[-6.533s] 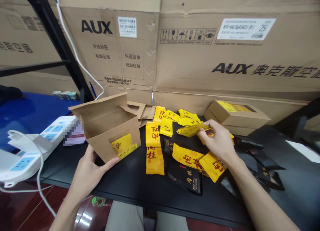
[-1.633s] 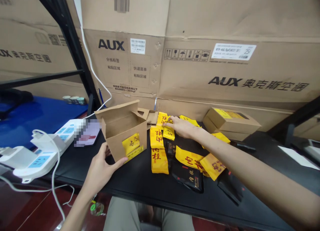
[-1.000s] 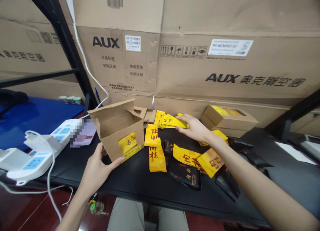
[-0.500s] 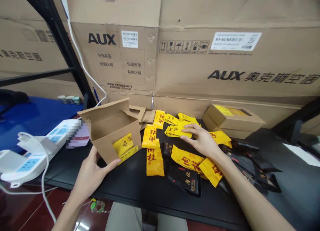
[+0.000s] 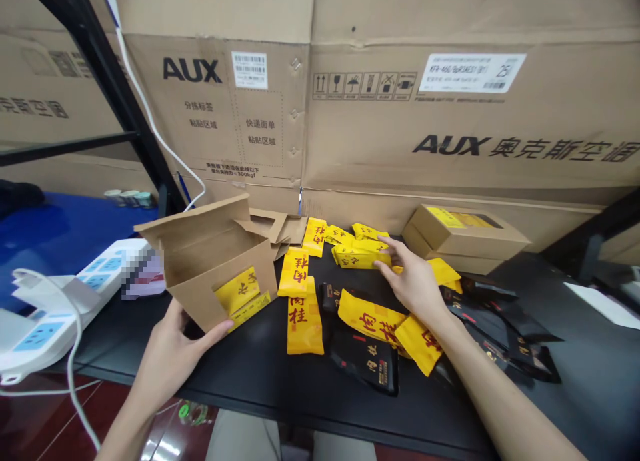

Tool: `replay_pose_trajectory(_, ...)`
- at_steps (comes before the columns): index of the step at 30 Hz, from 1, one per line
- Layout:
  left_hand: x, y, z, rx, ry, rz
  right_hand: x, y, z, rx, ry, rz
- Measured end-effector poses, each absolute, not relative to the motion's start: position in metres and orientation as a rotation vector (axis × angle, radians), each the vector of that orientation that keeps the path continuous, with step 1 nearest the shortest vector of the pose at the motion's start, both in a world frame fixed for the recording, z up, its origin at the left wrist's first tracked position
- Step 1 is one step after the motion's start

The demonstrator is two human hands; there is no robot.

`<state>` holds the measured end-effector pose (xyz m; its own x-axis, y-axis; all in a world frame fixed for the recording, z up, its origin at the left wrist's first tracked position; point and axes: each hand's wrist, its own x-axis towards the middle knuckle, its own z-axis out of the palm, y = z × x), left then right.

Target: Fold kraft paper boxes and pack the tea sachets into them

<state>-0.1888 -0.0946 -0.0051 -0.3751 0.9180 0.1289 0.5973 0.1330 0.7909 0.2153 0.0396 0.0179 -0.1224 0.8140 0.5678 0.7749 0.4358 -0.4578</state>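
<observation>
Right hand [image 5: 413,284] has slid off the yellow sachet [image 5: 356,257] and hangs open, empty, while the left hand [image 5: 167,361] grips the kraft box [image 5: 196,291], apparently to hold its mouth open.

A white power strip [image 5: 100,271] is lying on the black table [image 5: 240,374] just left of the left hand [image 5: 170,361], with a pixelated flat object [image 5: 145,278] beside it. Far behind the right hand [image 5: 413,281], large AUX cartons [image 5: 400,114] are standing against a black shelf frame [image 5: 107,94], and a white cable [image 5: 150,131] is running down it. A blue surface [image 5: 45,234] is spreading well left of both hands.
</observation>
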Motion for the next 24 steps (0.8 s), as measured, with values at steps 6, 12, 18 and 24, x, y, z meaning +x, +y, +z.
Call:
replay_pose_trajectory(6, -0.186, -0.096, 0.0, 1.451, 1.995, 1.152, 0.212, 0.036, 0.022, -1.354, -1.94, 0.016)
replay_pose_trajectory(12, -0.187, -0.096, -0.002, 1.477, 2.007, 1.137, 0.21, 0.03, 0.027, -1.498, -1.844, 0.041)
replay_pose_trajectory(18, -0.187, -0.095, -0.002, 1.462, 2.036, 1.109, 0.209, 0.031, 0.028, -1.541, -1.786, 0.096)
replay_pose_trajectory(24, -0.186, -0.096, 0.0, 1.474, 1.994, 1.154, 0.211, 0.032, 0.027, -1.515, -1.828, 0.098)
